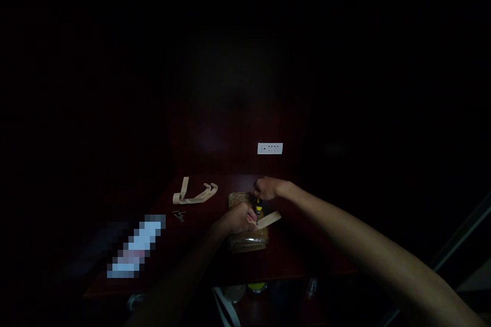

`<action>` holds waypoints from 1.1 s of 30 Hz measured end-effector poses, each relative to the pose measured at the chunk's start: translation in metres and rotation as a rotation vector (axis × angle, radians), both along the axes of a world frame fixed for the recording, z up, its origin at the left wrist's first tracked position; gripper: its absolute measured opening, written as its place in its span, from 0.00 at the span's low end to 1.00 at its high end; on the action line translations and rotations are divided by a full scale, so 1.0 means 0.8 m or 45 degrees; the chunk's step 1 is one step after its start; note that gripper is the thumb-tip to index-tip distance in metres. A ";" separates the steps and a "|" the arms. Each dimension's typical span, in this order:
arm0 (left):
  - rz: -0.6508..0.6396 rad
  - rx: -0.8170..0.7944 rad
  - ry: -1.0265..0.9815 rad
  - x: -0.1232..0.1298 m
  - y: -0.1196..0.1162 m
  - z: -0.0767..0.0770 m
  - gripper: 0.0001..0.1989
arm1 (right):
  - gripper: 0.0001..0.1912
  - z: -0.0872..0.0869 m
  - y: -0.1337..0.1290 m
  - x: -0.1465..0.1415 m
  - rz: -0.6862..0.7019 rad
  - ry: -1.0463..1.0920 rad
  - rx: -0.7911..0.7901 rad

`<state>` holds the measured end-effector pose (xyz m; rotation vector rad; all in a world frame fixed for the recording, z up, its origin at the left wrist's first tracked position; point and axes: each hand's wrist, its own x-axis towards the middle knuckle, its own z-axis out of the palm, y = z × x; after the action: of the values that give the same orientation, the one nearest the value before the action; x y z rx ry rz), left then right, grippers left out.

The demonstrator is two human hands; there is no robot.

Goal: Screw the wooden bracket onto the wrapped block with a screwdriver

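My right hand (266,188) is closed around the top of a yellow-and-black screwdriver (259,206), which points down. Its lower end meets a pale wooden piece (270,220). Lower and to the left, my left hand (241,217) grips that wooden piece near the screwdriver's tip, fingers pressed together. Both hands are over a brown package in clear plastic (248,241), which lies on the dark red table. Whether a screw sits under the tip is too dark and small to tell.
A curved pale wooden part (195,200) with hooked ends lies at the table's left, with several screws (179,215) before it. A blurred bright rectangle (136,248) is further left. A white socket plate (270,148) is on the back wall. Objects sit below the table's front edge.
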<state>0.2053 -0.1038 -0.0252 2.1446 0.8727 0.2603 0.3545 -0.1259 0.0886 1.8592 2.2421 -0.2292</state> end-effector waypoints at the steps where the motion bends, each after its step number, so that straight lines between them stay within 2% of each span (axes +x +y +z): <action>1: -0.003 -0.002 -0.001 0.000 0.000 0.000 0.17 | 0.13 0.001 -0.002 -0.001 0.035 0.009 0.019; 3: -0.008 0.000 -0.004 0.000 0.000 0.000 0.17 | 0.16 0.003 -0.006 0.000 0.057 0.077 -0.041; 6: 0.000 0.008 -0.009 0.000 0.000 0.000 0.16 | 0.18 0.001 -0.008 0.003 -0.021 0.129 -0.110; 9: 0.010 -0.004 -0.009 0.000 -0.001 0.001 0.16 | 0.23 -0.007 -0.007 0.005 -0.079 0.005 0.076; 12: 0.010 -0.014 -0.009 0.000 -0.001 0.000 0.17 | 0.19 -0.013 -0.006 0.008 0.028 -0.013 0.181; 14: 0.009 -0.012 -0.009 0.000 -0.001 0.000 0.17 | 0.15 -0.011 -0.006 0.011 0.108 0.107 0.099; 16: 0.007 -0.008 -0.008 -0.001 -0.001 0.000 0.16 | 0.16 -0.006 -0.007 0.014 0.137 0.196 0.026; 21: 0.011 -0.004 -0.012 -0.002 0.001 -0.001 0.17 | 0.19 0.009 -0.007 0.019 0.157 0.189 -0.081; 24: 0.010 -0.021 -0.019 -0.002 0.002 -0.002 0.18 | 0.17 0.007 -0.011 0.016 0.153 0.210 -0.103; 26: 0.012 -0.028 -0.025 -0.001 0.003 -0.002 0.18 | 0.14 0.001 -0.015 0.010 0.111 0.201 -0.032; 30: 0.007 -0.045 -0.034 -0.001 0.002 0.001 0.17 | 0.22 -0.011 -0.025 -0.001 -0.021 -0.016 0.332; 31: 0.006 -0.050 -0.032 -0.001 0.002 0.002 0.17 | 0.22 -0.011 -0.026 -0.002 -0.037 -0.066 0.359; 33: 0.003 -0.054 -0.031 -0.002 0.001 0.003 0.17 | 0.20 -0.008 -0.028 -0.001 -0.018 -0.053 0.285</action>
<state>0.2039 -0.1029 -0.0224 2.0973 0.8594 0.2662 0.3541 -0.1480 0.0820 1.9676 2.3086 0.0612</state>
